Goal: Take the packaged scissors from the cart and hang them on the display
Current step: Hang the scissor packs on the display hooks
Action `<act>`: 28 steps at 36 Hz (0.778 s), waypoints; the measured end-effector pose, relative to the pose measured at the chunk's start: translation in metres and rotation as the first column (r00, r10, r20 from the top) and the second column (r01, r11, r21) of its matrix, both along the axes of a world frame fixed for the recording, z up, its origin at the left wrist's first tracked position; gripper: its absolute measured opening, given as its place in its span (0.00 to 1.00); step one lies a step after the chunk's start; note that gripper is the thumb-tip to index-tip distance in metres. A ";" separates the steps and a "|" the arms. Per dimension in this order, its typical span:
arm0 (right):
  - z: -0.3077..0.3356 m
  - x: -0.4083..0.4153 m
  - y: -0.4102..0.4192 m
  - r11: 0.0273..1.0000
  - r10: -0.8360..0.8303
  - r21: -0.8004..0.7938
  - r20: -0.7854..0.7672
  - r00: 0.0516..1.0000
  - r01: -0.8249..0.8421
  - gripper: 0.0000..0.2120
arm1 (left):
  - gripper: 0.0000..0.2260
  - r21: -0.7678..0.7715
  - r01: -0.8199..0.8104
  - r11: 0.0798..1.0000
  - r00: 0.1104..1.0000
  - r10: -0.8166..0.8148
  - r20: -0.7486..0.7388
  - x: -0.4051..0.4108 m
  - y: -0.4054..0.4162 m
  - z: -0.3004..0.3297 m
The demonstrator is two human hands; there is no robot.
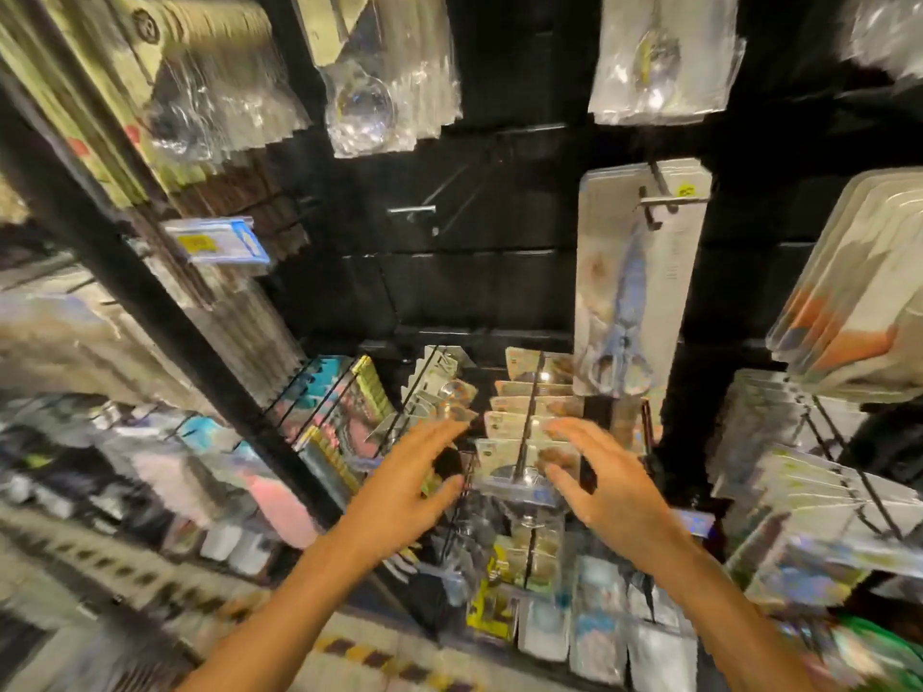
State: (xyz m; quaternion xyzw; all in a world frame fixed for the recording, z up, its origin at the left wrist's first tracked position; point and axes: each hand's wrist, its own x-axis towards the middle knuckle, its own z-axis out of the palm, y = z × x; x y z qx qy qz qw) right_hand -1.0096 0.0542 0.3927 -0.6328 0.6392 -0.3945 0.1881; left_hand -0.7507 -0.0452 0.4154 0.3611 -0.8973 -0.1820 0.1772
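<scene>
Packaged scissors (632,287) with blue handles hang on a peg of the black display wall (474,292), right of the middle. Below them a row of carded packages (529,422) hangs on a long peg. My left hand (404,491) and my right hand (604,486) are raised in front of that row, fingers spread, holding nothing. The row shows between the two hands. The whole picture is blurred by motion. The cart is out of view.
An empty metal peg (410,210) sticks out at the display's centre. Clear bagged goods (379,77) hang above, stacked blister packs (849,287) at the right, colourful packs (339,407) at the lower left. A dark upright post (150,292) runs diagonally at the left.
</scene>
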 end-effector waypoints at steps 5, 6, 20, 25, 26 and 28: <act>-0.021 0.061 -0.013 0.966 0.238 0.119 -0.052 0.970 -0.231 0.21 | 0.24 0.025 -0.105 0.994 0.993 0.103 0.049 0.077 0.035 -0.017; -0.025 0.075 -0.014 0.950 0.284 0.148 -0.052 0.957 -0.274 0.20 | 0.23 0.039 -0.129 0.991 0.991 0.127 0.051 0.092 0.043 -0.019; -0.081 0.300 -0.009 0.652 0.664 0.477 0.015 0.747 -0.589 0.20 | 0.21 0.283 -0.503 0.817 0.862 0.500 0.087 0.338 0.162 -0.102; -0.112 0.394 -0.008 0.574 0.744 0.527 -0.017 0.668 -0.626 0.20 | 0.23 0.399 -0.626 0.670 0.754 0.651 0.089 0.429 0.212 -0.125; -0.122 0.411 -0.008 0.563 0.756 0.529 -0.020 0.654 -0.635 0.21 | 0.22 0.414 -0.650 0.637 0.729 0.677 0.102 0.447 0.223 -0.130; -0.133 0.443 -0.009 0.508 0.788 0.557 0.007 0.615 -0.657 0.23 | 0.22 0.432 -0.690 0.581 0.680 0.724 0.112 0.480 0.244 -0.140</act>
